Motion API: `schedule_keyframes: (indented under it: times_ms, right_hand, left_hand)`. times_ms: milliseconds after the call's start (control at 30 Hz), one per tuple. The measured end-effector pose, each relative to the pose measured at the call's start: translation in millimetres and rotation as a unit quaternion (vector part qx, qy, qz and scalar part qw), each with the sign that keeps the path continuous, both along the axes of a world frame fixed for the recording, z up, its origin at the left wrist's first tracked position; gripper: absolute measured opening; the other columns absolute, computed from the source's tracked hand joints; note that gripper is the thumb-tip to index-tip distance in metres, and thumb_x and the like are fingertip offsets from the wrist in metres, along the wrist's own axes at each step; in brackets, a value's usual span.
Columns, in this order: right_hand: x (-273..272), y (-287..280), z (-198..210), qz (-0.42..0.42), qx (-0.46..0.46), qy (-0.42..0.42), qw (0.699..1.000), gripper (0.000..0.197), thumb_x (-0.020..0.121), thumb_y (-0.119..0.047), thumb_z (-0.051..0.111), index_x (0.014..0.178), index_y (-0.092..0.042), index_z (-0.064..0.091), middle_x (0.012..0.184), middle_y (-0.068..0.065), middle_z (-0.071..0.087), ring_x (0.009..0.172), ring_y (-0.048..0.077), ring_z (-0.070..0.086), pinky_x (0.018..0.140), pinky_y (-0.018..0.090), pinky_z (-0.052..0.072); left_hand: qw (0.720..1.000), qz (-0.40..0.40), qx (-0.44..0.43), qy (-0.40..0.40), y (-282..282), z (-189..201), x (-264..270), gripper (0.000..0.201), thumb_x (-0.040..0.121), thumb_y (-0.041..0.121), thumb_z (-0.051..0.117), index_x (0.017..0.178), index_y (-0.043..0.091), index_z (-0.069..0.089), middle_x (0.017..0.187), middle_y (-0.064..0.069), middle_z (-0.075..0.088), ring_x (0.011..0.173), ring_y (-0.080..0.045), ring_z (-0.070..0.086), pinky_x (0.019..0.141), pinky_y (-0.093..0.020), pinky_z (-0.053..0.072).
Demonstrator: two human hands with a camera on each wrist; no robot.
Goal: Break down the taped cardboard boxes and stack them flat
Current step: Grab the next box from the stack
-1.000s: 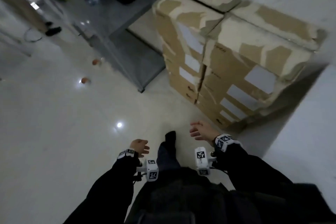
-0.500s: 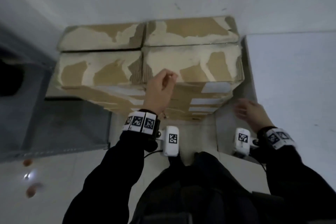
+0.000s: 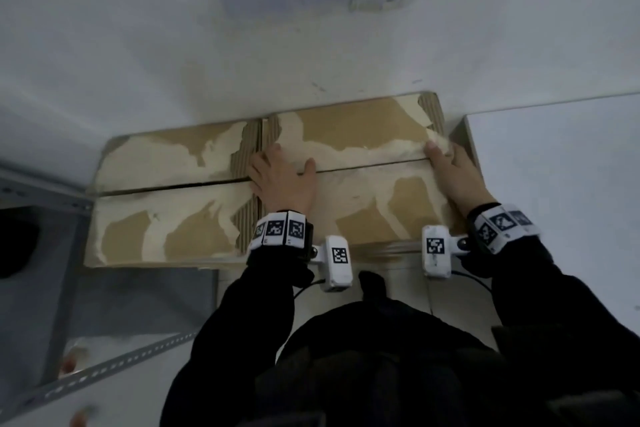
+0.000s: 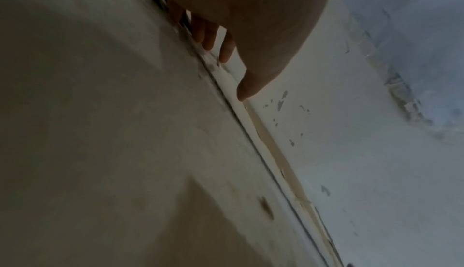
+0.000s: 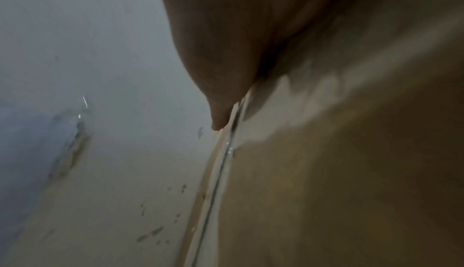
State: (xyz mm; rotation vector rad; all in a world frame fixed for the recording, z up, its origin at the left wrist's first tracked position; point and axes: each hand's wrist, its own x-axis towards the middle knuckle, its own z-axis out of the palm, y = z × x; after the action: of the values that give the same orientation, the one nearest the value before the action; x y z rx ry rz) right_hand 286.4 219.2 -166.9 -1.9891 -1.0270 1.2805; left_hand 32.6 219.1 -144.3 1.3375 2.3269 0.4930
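Head view, left to right. A grey metal shelf frame (image 3: 104, 367) stands at the left. Beside it, against the white wall (image 3: 173, 45), the left top box (image 3: 166, 218) adjoins the right top box (image 3: 374, 184), both brown with torn pale tape. The left hand (image 3: 284, 180) lies flat on the right box's left end, fingers extended across the centre seam (image 3: 374, 166), thumb on the seam; its grip is released, holding nothing. The right hand (image 3: 453, 177) rests on the same box's right end, fingers reaching over the seam toward the far flap; whether they curl under an edge cannot be told. Judged step: opening the top flaps. Next move calls for fingertips to get under the flap edge and lift.
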Motion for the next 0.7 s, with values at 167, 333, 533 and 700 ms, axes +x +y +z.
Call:
schedule_keyframes:
  times_ms: [167,333,533,700]
  right_hand:
    - [8,4,-9,0.021,0.000,0.052,0.998,0.057,0.087,-0.060,0.049,0.134,-0.028,0.047,0.125,0.000,0.059,0.114,0.022,0.056,0.102,0.045,0.044]
    - [15,7,-13,0.027,-0.015,0.097,0.995,0.050,0.089,-0.057,0.049,0.129,-0.027,0.054,0.118,0.002,0.062,0.106,0.022,0.060,0.098,0.044,0.047]
    - [24,7,-16,0.026,-0.008,0.121,0.992,0.043,0.089,-0.056,0.049,0.123,-0.031,0.057,0.112,0.001,0.066,0.099,0.020,0.065,0.093,0.043,0.051]
    - [30,6,-13,0.015,-0.022,0.123,0.992,0.043,0.091,-0.054,0.049,0.122,-0.025,0.057,0.102,0.001,0.067,0.089,0.015,0.065,0.078,0.031,0.053]
  left_hand:
    - [0.998,0.046,-0.026,0.026,9,-1,-1,0.086,0.071,0.050,0.073,0.134,0.007,0.035,0.142,-0.017,0.033,0.134,-0.032,0.027,0.108,-0.042,0.022]
    - [0.998,0.014,-0.058,0.025,17,6,-15,0.099,0.074,0.055,0.071,0.142,-0.002,0.027,0.145,-0.020,0.032,0.136,-0.033,0.027,0.112,-0.043,0.024]
    - [0.998,-0.013,-0.057,-0.033,24,13,-23,0.078,0.074,0.049,0.074,0.131,0.006,0.045,0.127,-0.011,0.055,0.115,-0.030,0.052,0.093,-0.039,0.045]
    - [0.990,-0.032,0.015,-0.140,15,15,-33,0.057,0.079,0.031,0.076,0.124,0.011,0.046,0.111,-0.001,0.057,0.095,-0.016,0.054,0.079,-0.027,0.041]
